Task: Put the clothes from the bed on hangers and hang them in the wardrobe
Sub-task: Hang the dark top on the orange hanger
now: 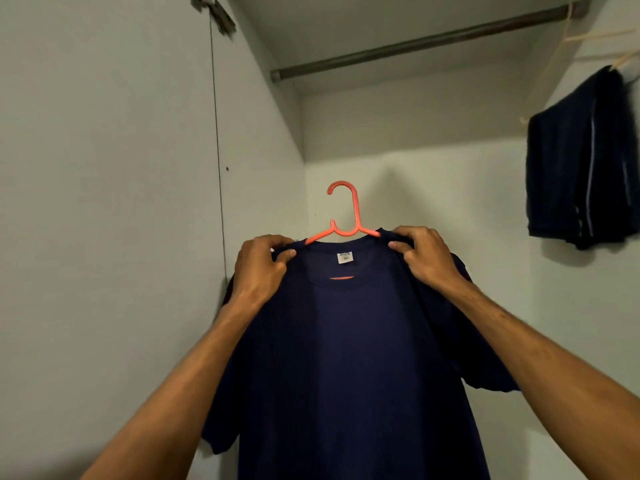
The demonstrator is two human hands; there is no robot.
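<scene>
A navy T-shirt with a white size label at the collar hangs on an orange plastic hanger. The hanger's hook points up, free in the air, well below the wardrobe rail. My left hand grips the shirt's left shoulder over the hanger arm. At the right shoulder, my right hand pinches the fabric the same way. Both hands hold the shirt up in front of the wardrobe's back wall.
A dark folded garment hangs from a pale hanger at the rail's right end. The wardrobe's left side wall and an open door panel stand to the left. The rail's left and middle stretch is bare.
</scene>
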